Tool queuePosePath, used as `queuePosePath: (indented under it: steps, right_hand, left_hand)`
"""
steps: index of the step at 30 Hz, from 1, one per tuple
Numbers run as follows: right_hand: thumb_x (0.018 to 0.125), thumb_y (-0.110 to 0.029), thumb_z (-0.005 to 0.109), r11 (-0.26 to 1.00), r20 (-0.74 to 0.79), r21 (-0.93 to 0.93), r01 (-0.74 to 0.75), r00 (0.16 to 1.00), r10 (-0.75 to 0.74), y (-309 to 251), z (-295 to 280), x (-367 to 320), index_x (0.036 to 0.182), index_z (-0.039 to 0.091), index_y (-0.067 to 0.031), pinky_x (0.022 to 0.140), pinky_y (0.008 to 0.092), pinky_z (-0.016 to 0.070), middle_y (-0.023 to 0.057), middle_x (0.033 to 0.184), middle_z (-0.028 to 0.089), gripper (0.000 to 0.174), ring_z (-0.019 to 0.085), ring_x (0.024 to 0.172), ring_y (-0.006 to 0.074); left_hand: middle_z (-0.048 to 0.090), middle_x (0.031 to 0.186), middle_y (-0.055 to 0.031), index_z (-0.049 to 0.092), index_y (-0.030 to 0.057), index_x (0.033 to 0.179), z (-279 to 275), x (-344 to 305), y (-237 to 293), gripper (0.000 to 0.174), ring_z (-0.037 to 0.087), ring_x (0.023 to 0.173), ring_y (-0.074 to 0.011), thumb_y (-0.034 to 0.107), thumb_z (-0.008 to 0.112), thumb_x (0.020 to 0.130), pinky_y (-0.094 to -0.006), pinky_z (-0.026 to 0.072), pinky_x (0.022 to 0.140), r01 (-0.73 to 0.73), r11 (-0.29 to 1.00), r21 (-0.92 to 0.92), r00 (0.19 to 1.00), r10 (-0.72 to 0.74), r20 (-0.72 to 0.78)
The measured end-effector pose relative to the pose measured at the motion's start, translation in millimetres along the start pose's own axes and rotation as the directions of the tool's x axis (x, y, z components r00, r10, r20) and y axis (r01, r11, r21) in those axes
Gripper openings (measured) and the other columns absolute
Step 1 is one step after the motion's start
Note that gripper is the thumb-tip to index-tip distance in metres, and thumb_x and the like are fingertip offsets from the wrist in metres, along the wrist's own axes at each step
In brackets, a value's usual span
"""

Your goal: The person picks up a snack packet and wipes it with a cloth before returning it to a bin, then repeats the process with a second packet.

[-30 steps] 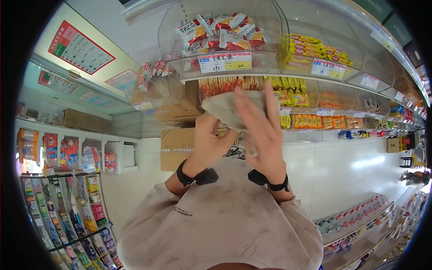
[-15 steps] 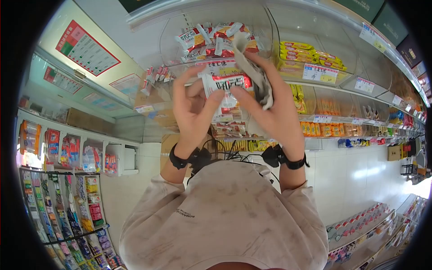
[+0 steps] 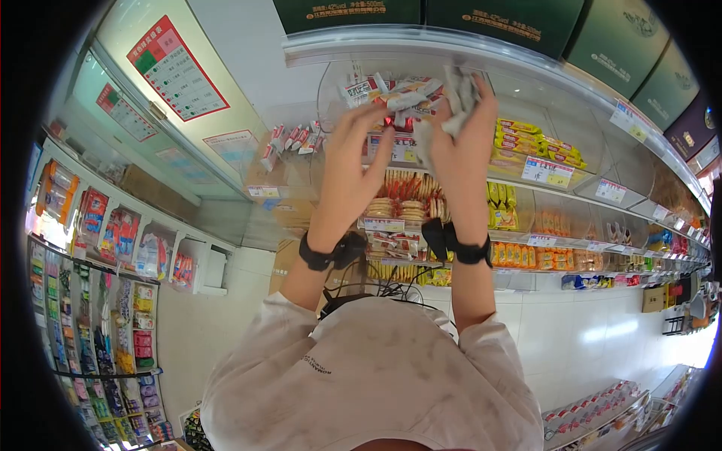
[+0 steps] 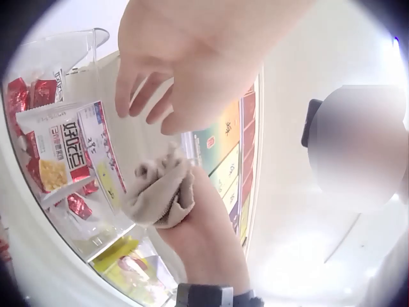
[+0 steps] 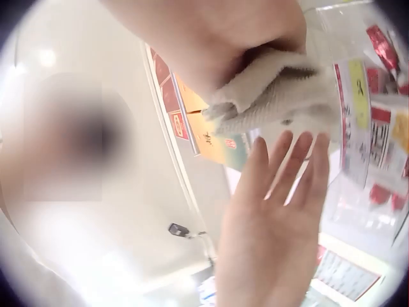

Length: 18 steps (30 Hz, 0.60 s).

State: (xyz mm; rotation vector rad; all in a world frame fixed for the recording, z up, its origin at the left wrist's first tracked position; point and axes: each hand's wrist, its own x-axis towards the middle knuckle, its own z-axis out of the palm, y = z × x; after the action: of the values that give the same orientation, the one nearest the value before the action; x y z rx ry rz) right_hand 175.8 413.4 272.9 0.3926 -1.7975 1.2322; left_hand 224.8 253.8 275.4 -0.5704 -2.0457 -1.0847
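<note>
The right hand (image 3: 464, 165) grips a crumpled grey cloth (image 3: 460, 98) in front of the upper clear bin; the cloth (image 5: 275, 93) bunches under its fingers in the right wrist view. The left hand (image 3: 351, 169) is raised at the bin's left front with fingers spread, and nothing shows in it. In the left wrist view its fingers hang apart above the cloth (image 4: 163, 192). White-and-red snack packets (image 4: 57, 150) lie loose in the bin, one leaning at its front wall beside the price label (image 4: 102, 153).
Yellow snack packs (image 3: 526, 139) fill part of the bin to the right. Lower shelves hold round biscuits (image 3: 383, 207) and orange packs (image 3: 519, 255). Dark green boxes (image 3: 496, 22) stand on the shelf above. Glass doors are at the left, and black cables (image 3: 391, 282) hang near the torso.
The packet earlier between both hands has left them and the left hand has let go. Both hands have moved apart, with the cloth still in the right hand. The view has shifted.
</note>
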Motion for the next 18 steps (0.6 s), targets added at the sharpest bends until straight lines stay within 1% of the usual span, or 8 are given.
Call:
queuePosePath:
  steps: [3,4,5,8,10,12,14,18]
  right_hand:
    - [0.094,-0.013,0.067,0.892,0.121,0.352,-0.283,0.959,0.257,-44.3,-19.3,-27.5,0.137,0.044,0.0058,0.099,0.0396,0.0446,0.0231,0.122,0.056,0.052,0.057,0.112,0.0346]
    - [0.094,-0.011,0.067,0.801,0.195,0.458,-0.386,0.922,0.333,-55.5,-22.2,-37.4,0.134,0.046,0.0056,0.099,0.0378,0.0441,0.0213,0.122,0.056,0.049,0.057,0.111,0.0320]
    - [0.093,-0.010,0.067,0.811,0.265,0.433,-0.394,0.915,0.303,-56.8,-22.4,-46.8,0.131,0.050,0.0053,0.099,0.0367,0.0440,0.0198,0.122,0.057,0.044,0.057,0.112,0.0300]
    - [0.093,-0.008,0.067,0.831,0.425,0.376,-0.410,0.873,0.239,-59.6,-21.1,-72.5,0.123,0.057,0.0048,0.099,0.0342,0.0436,0.0162,0.123,0.058,0.034,0.057,0.113,0.0255]
    - [0.093,-0.008,0.068,0.842,0.459,0.368,-0.394,0.865,0.204,-64.8,-17.3,-79.6,0.118,0.060,0.0046,0.099,0.0338,0.0435,0.0148,0.122,0.059,0.029,0.057,0.113,0.0244]
    - [0.092,-0.003,0.070,0.680,0.548,0.421,-0.600,0.766,0.337,-60.6,-12.2,-94.1,0.123,0.060,0.0051,0.097,0.0330,0.0478,0.0125,0.121,0.064,0.034,0.061,0.112,0.0198]
    - [0.092,0.000,0.071,0.451,0.643,0.463,-0.763,0.639,0.422,-65.1,-6.3,-98.1,0.125,0.060,0.0052,0.095,0.0324,0.0503,0.0108,0.120,0.066,0.035,0.062,0.111,0.0178]
    - [0.091,0.002,0.073,0.320,0.760,0.386,-0.865,0.495,0.421,-68.5,8.7,-117.7,0.127,0.060,0.0038,0.091,0.0299,0.0527,0.0074,0.119,0.067,0.039,0.063,0.107,0.0137]
  left_hand:
    - [0.061,0.130,-0.0164,0.054,-0.0023,0.134,-9.6,-20.5,10.7,0.046,0.063,0.116,-0.0245,0.002,0.070,0.091,-0.0352,0.0495,0.100,0.206,0.920,-0.332,0.973,-0.158,0.166]
    - [0.062,0.130,-0.0153,0.053,-0.0025,0.135,-10.0,-30.2,16.1,0.049,0.062,0.116,-0.0211,0.002,0.072,0.090,-0.0341,0.0497,0.100,0.299,0.828,-0.475,0.952,-0.222,0.211]
    - [0.062,0.130,-0.0141,0.052,-0.0027,0.137,-12.3,-38.8,19.2,0.052,0.062,0.116,-0.0177,0.002,0.073,0.090,-0.0329,0.0498,0.100,0.388,0.703,-0.596,0.922,-0.281,0.268]
    - [0.061,0.131,-0.0115,0.048,-0.0023,0.141,-39.6,-55.6,17.6,0.060,0.058,0.118,-0.0139,0.004,0.076,0.089,-0.0321,0.0499,0.098,0.531,0.651,-0.543,0.844,-0.346,0.410]
    - [0.065,0.121,-0.0090,0.058,-0.0027,0.131,-57.7,-62.0,10.2,0.046,0.061,0.111,-0.0120,0.002,0.076,0.089,-0.0291,0.0506,0.094,0.608,0.609,-0.510,0.793,-0.431,0.431]
    - [0.067,0.115,-0.0084,0.062,-0.0038,0.124,-79.0,-70.8,-1.7,0.036,0.063,0.106,-0.0112,0.001,0.075,0.090,-0.0277,0.0516,0.091,0.681,0.625,-0.382,0.728,-0.524,0.441]
    - [0.071,0.105,-0.0073,0.067,-0.0045,0.117,-88.2,-80.8,-11.4,0.027,0.065,0.095,-0.0103,0.002,0.073,0.092,-0.0256,0.0532,0.083,0.689,0.549,-0.474,0.719,-0.601,0.348]
    - [0.072,0.100,-0.0065,0.068,-0.0044,0.114,-105.5,-100.3,-26.1,0.023,0.065,0.089,-0.0096,0.004,0.073,0.093,-0.0243,0.0523,0.079,0.690,0.516,-0.507,0.696,-0.667,0.268]
